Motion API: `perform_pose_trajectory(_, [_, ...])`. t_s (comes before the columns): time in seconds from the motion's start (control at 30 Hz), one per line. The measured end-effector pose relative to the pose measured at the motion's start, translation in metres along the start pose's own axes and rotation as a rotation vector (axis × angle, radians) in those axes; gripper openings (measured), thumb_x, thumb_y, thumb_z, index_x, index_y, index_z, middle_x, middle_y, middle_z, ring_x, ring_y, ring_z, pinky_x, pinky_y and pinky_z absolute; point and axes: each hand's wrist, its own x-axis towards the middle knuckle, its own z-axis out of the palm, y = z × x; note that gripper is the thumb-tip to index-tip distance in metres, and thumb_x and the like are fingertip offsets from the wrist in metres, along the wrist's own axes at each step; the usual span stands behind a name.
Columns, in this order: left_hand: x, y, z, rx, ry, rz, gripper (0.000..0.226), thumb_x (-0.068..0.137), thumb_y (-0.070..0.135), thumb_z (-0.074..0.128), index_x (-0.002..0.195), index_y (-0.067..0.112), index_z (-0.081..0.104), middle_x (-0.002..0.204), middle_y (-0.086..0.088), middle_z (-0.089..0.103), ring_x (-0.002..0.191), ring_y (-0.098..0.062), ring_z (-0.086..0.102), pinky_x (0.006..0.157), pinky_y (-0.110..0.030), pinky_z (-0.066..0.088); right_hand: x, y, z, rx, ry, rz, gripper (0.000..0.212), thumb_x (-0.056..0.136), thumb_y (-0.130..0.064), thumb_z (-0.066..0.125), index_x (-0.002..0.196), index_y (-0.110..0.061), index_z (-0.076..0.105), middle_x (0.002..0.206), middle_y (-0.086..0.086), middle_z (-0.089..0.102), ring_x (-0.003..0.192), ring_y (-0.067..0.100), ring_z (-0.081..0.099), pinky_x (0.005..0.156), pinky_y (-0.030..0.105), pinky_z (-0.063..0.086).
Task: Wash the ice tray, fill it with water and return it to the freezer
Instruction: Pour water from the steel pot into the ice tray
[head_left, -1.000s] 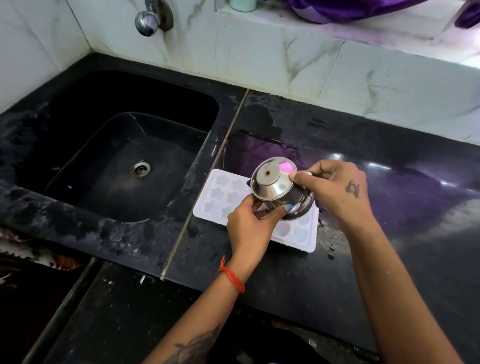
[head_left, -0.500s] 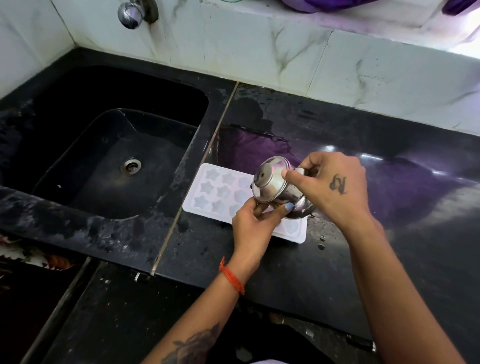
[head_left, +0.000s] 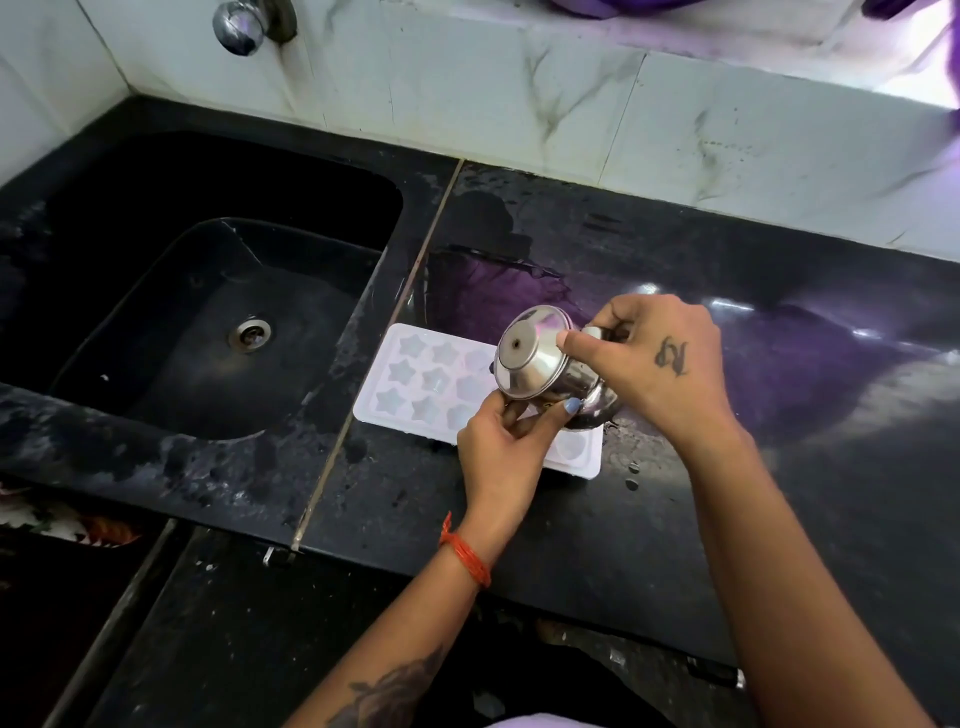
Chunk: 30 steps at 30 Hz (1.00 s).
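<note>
A white ice tray (head_left: 415, 387) with star-shaped cells lies flat on the black counter (head_left: 727, 519), just right of the sink. Above its right half a small steel pot (head_left: 535, 364) is tipped steeply, its base turned toward me and its mouth pointing down at the tray. My right hand (head_left: 660, 364) grips the pot from the right. My left hand (head_left: 509, 447) holds the pot's lower side from below, thumb and fingers curled round it. Both hands and the pot hide the tray's middle and right cells.
A black sink (head_left: 208, 312) with a round drain (head_left: 250, 334) lies to the left. A chrome tap (head_left: 244, 23) sticks out of the white marble wall above it. Water drops (head_left: 631, 475) and wet patches lie on the counter by the tray.
The pot has tipped a little further over the tray, still held by both hands. The view has shifted slightly; the tray has not moved.
</note>
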Motion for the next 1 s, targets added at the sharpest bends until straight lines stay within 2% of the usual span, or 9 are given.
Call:
perform_pose_trajectory(0.13, [0.000, 0.003, 0.002, 0.209, 0.064, 0.088, 0.036, 0.068, 0.031, 0.084, 0.096, 0.015, 0.070, 0.088, 0.007, 0.075, 0.079, -0.003, 0.071, 0.077, -0.025, 0.055, 0.003, 0.014, -0.001, 0.203, -0.025, 0.133, 0.021, 0.068, -0.035, 0.076, 0.060, -0.018, 0.066, 0.061, -0.001, 0.067, 0.070, 0.020, 0.066, 0.073, 0.041, 0.055])
perform_pose_trajectory(0.27, [0.002, 0.002, 0.007, 0.243, 0.052, 0.094, 0.040, 0.065, 0.035, 0.084, 0.098, 0.017, 0.070, 0.089, 0.008, 0.075, 0.081, -0.003, 0.070, 0.078, -0.025, 0.054, 0.002, 0.022, -0.003, 0.264, 0.011, 0.209, 0.022, 0.064, -0.038, 0.079, 0.056, -0.021, 0.066, 0.058, -0.001, 0.067, 0.066, 0.018, 0.064, 0.074, 0.044, 0.056])
perform_pose_trajectory(0.37, [0.000, 0.003, 0.013, 0.202, 0.014, 0.073, 0.040, 0.067, 0.030, 0.084, 0.101, 0.014, 0.069, 0.093, 0.007, 0.075, 0.081, -0.003, 0.071, 0.076, -0.020, 0.053, -0.001, 0.023, -0.008, 0.214, 0.026, 0.190, 0.022, 0.068, -0.037, 0.076, 0.060, -0.019, 0.067, 0.060, -0.002, 0.068, 0.068, 0.018, 0.066, 0.072, 0.039, 0.055])
perform_pose_trajectory(0.47, [-0.003, 0.001, 0.018, 0.119, -0.033, 0.035, 0.038, 0.069, 0.023, 0.083, 0.102, 0.011, 0.069, 0.095, 0.003, 0.075, 0.083, -0.007, 0.071, 0.080, -0.026, 0.055, -0.004, 0.022, -0.013, 0.110, 0.036, 0.151, 0.020, 0.072, -0.035, 0.073, 0.063, -0.019, 0.066, 0.062, -0.004, 0.066, 0.070, 0.016, 0.065, 0.068, 0.032, 0.052])
perform_pose_trajectory(0.63, [-0.008, -0.005, 0.025, -0.044, -0.077, -0.029, 0.033, 0.072, 0.011, 0.081, 0.102, 0.007, 0.068, 0.094, -0.001, 0.075, 0.084, -0.009, 0.071, 0.083, -0.035, 0.056, -0.006, 0.020, -0.018, -0.033, 0.036, 0.098, 0.020, 0.074, -0.038, 0.070, 0.065, -0.021, 0.064, 0.064, -0.004, 0.065, 0.070, 0.019, 0.063, 0.066, 0.031, 0.049])
perform_pose_trajectory(0.77, [-0.013, -0.008, 0.029, -0.114, -0.089, -0.050, 0.031, 0.076, 0.006, 0.076, 0.105, 0.004, 0.067, 0.097, -0.005, 0.074, 0.084, -0.010, 0.071, 0.084, -0.035, 0.056, -0.010, 0.017, -0.020, -0.110, 0.028, 0.052, 0.022, 0.076, -0.039, 0.067, 0.063, -0.023, 0.060, 0.065, -0.004, 0.063, 0.070, 0.020, 0.062, 0.062, 0.028, 0.042])
perform_pose_trajectory(0.9, [-0.014, -0.009, 0.031, -0.159, -0.086, -0.062, 0.031, 0.077, 0.002, 0.074, 0.106, -0.001, 0.065, 0.098, -0.008, 0.074, 0.084, -0.013, 0.071, 0.083, -0.032, 0.057, -0.012, 0.014, -0.021, -0.140, 0.029, 0.003, 0.021, 0.078, -0.038, 0.066, 0.066, -0.022, 0.062, 0.065, 0.000, 0.064, 0.069, 0.023, 0.062, 0.065, 0.031, 0.047])
perform_pose_trajectory(1.0, [-0.015, -0.009, 0.032, -0.171, -0.094, -0.052, 0.030, 0.078, 0.002, 0.073, 0.107, 0.000, 0.064, 0.097, -0.006, 0.074, 0.085, -0.012, 0.071, 0.084, -0.032, 0.057, -0.013, 0.012, -0.023, -0.157, 0.026, -0.009, 0.018, 0.079, -0.037, 0.065, 0.069, -0.022, 0.064, 0.064, -0.001, 0.063, 0.069, 0.021, 0.061, 0.064, 0.028, 0.042])
